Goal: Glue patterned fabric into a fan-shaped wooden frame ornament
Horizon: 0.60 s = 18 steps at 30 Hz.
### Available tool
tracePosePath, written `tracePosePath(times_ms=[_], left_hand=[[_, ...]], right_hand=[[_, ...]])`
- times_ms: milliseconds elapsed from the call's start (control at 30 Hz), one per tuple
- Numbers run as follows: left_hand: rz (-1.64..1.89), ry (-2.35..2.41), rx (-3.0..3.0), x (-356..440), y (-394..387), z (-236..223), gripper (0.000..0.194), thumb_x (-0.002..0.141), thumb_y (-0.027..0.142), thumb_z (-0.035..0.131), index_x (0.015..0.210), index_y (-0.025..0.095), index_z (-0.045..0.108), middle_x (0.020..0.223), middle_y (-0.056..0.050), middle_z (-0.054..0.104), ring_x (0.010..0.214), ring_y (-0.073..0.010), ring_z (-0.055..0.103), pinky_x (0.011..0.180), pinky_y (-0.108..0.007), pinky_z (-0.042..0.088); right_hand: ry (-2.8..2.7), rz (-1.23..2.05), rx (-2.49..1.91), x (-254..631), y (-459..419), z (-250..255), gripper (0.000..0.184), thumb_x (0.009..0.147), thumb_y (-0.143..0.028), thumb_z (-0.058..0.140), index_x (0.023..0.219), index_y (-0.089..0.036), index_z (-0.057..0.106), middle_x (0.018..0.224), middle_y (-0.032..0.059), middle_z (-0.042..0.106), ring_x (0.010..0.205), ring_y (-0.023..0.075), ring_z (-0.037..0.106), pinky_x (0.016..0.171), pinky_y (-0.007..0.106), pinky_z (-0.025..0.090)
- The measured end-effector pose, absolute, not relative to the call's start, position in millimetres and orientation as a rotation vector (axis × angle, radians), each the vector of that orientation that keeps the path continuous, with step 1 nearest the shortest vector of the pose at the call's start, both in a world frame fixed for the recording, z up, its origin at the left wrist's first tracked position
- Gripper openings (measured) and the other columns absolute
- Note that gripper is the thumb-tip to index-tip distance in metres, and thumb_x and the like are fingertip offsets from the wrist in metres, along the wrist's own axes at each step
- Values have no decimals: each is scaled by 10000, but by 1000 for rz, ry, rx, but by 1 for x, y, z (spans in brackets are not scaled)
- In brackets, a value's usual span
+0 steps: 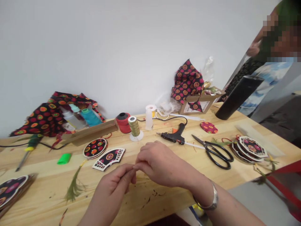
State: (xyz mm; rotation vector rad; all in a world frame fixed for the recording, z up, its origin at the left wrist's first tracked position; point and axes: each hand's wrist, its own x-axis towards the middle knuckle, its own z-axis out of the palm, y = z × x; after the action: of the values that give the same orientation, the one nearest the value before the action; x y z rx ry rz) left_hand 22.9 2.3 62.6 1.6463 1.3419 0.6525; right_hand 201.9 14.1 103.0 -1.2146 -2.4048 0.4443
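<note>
My left hand (118, 183) and my right hand (156, 161) meet fingertip to fingertip above the front of the wooden table. Both are closed in a pinch, and whatever lies between the fingers is too small or hidden to make out. Just beyond them lies a fan-shaped ornament (109, 158) with white lattice ends and dark patterned cloth. To its left is a round patterned ornament (95, 147) with a green tassel (74, 185). Past my right hand rests a black glue gun (174, 135) with a glue stick in its back, and black-handled scissors (215, 150) lie beside it.
A gold thread spool (134, 127) and a red spool (123, 122) stand at the back. Stacked ornaments (251, 149) lie right, a screwdriver (29, 149) and green cap (64, 158) left. A black cylinder (237, 99) leans near the right edge; a person (270, 47) stands beyond.
</note>
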Motion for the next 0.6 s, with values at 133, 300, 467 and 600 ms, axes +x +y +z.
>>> tracePosePath(times_ms=[133, 300, 467, 600], left_hand=[[659, 1403, 1501, 17, 4, 53, 385, 739, 597, 582, 739, 227, 686, 623, 21, 590, 519, -124, 469, 484, -219, 373], [665, 1396, 1233, -5, 6, 44, 459, 668, 624, 671, 857, 208, 714, 678, -3, 649, 482, -92, 423, 449, -199, 319], [736, 1367, 1123, -4, 1, 50, 368, 678, 549, 716, 736, 186, 708, 630, 19, 610, 447, -52, 382, 431, -172, 265], [887, 1342, 997, 9, -1, 47, 309, 689, 482, 734, 773, 185, 731, 623, 27, 596, 429, -33, 352, 421, -164, 241]], right_hand=[[-2291, 197, -1648, 239, 4, 98, 234, 922, -211, 511, 752, -188, 669, 799, 17, 681, 773, 148, 600, 731, 245, 423], [-1996, -154, -2362, 340, -37, 64, 193, 848, -100, 527, 977, -84, 669, 925, 162, 682, 918, 311, 624, 809, 398, 469], [-1939, -151, -2508, 391, -58, 23, 331, 760, -34, 532, 1072, -17, 640, 955, 221, 685, 894, 351, 659, 779, 419, 503], [-1969, -189, -2477, 395, -59, 13, 295, 741, -28, 501, 984, -52, 668, 919, 217, 663, 888, 338, 658, 800, 386, 483]])
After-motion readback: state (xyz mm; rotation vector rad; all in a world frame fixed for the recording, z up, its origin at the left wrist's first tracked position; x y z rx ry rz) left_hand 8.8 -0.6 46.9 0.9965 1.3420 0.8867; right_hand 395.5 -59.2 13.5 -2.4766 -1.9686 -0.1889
